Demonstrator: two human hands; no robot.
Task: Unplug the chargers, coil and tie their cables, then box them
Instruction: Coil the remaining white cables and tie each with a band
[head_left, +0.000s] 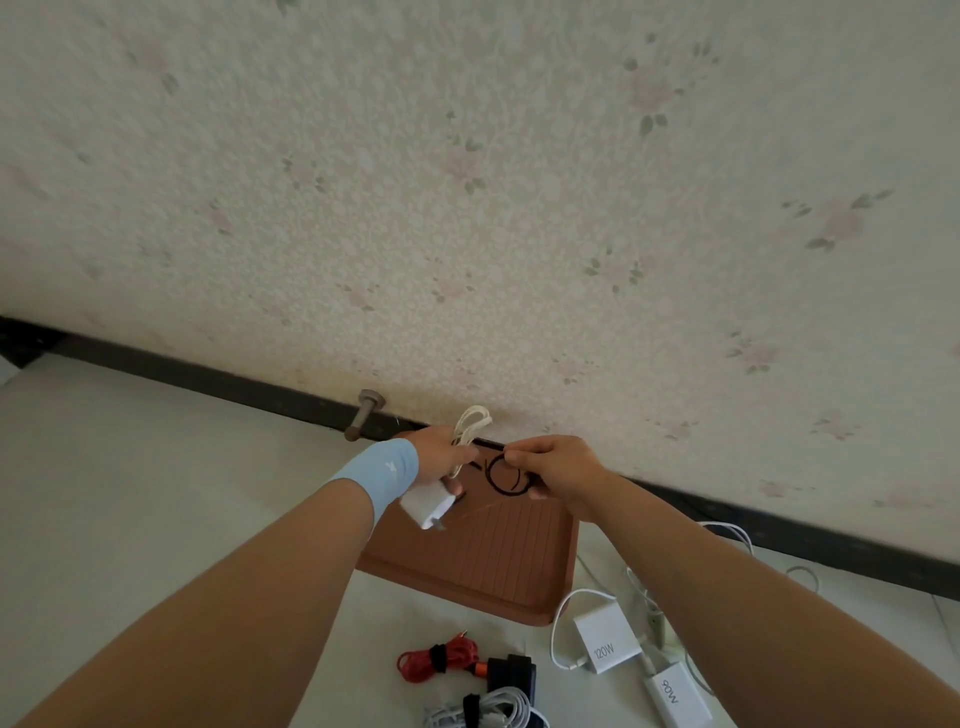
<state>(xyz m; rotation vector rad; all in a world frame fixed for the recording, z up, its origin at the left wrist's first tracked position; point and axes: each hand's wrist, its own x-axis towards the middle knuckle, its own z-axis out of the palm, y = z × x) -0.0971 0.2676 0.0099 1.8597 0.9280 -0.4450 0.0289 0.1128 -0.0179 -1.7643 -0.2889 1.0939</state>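
My left hand (441, 457) grips a coiled cream cable (470, 423) whose loop sticks up above the fist. Its white charger (427, 506) hangs below the hand, prongs down. My right hand (556, 467) pinches a thin black tie (506, 475) that loops between both hands. Both hands hover above the far end of a brown ribbed box lid or tray (483, 561). On the floor nearer me lie a red coiled cable with a black strap (441, 660), a black charger (511, 670), a white 120W charger (605, 644), a white 90W charger (675, 696) and a tied white cable bundle (493, 712).
A floral-papered wall with a dark skirting board (234, 379) rises just behind the tray. A metal door stop (363, 413) juts from the skirting. Loose white cables (727, 535) trail along the floor at right. Pale floor lies to the left.
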